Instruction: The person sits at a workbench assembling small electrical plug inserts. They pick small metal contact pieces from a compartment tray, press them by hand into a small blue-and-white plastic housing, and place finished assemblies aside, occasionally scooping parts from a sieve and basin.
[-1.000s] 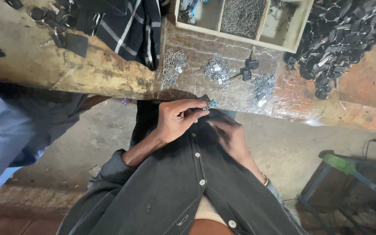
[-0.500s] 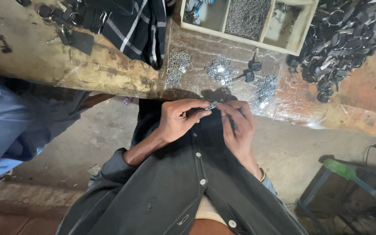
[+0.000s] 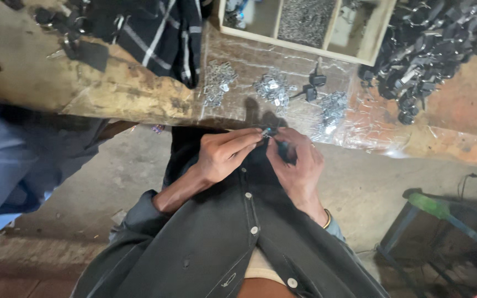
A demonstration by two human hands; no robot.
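Observation:
My left hand [image 3: 224, 156] and my right hand [image 3: 296, 165] meet just under the edge of the wooden workbench [image 3: 40, 72], above my dark buttoned shirt. Between the fingertips of both hands sits a small shiny metal piece [image 3: 267, 132]. My right hand also seems to hold a small dark part in its palm. On the clear plastic sheet [image 3: 371, 132] over the bench lie three little heaps of small metal clips [image 3: 274, 88], just beyond my hands.
A wooden compartment tray [image 3: 305, 22] with small metal parts stands at the back. A pile of black parts [image 3: 432, 49] fills the right of the bench. A dark striped cloth [image 3: 155, 33] hangs over the bench. A person's blue sleeve [image 3: 1, 165] is at the left. A green-topped stool [image 3: 437, 209] stands right.
My right hand has come up from my lap to meet the left hand at the small metal piece. The view has shifted slightly downward.

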